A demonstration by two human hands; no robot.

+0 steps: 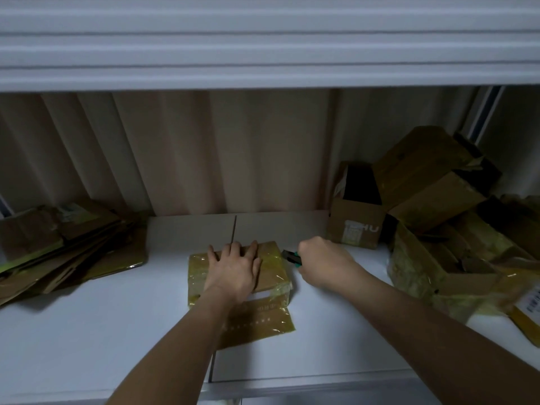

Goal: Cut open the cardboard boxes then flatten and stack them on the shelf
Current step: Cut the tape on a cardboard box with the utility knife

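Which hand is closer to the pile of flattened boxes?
Left. The left hand presses on the box just right of the flattened pile; the right hand, gripping the cutter, is farther right.

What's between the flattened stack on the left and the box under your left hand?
Head view: only bare white shelf separates the flattened stack from the box under the left hand.

Flattened stack (67, 247) left, box (263, 268) centre, unopened boxes (432, 211) right.
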